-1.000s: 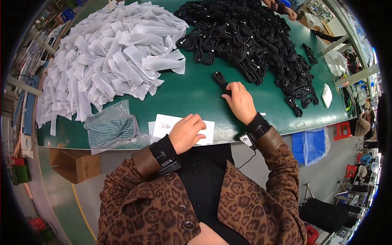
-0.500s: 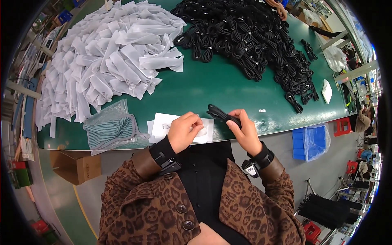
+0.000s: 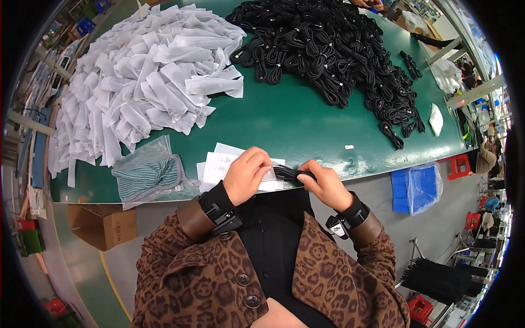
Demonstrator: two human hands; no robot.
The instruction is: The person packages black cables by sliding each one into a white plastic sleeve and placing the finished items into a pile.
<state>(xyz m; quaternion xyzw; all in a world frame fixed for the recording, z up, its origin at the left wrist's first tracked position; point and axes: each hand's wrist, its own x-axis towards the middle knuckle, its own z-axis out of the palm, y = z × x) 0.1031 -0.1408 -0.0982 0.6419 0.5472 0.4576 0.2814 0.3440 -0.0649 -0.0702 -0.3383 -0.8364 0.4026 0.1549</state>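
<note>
My right hand (image 3: 327,187) grips a bundled black cable (image 3: 285,173) between thumb and fingers, with the bundle's far end pointing left. My left hand (image 3: 246,176) is closed in a pinch on the edge of a white bag (image 3: 219,168), right beside the cable's left end. Whether that end lies inside the bag's mouth or only against it, I cannot tell. More flat white bags (image 3: 226,148) lie under and around my left hand at the table's near edge.
A heap of filled white bags (image 3: 147,71) covers the green table's (image 3: 262,117) left side. Bundled black cables (image 3: 322,49) are piled at the far right. A striped cloth in clear plastic (image 3: 147,177) lies left of my hands. Another person's hand (image 3: 374,4) shows at the far edge.
My right hand has brought the black cable left and slightly down, so its end meets the white bag at my left hand. The other person's hand has shifted away at the far edge.
</note>
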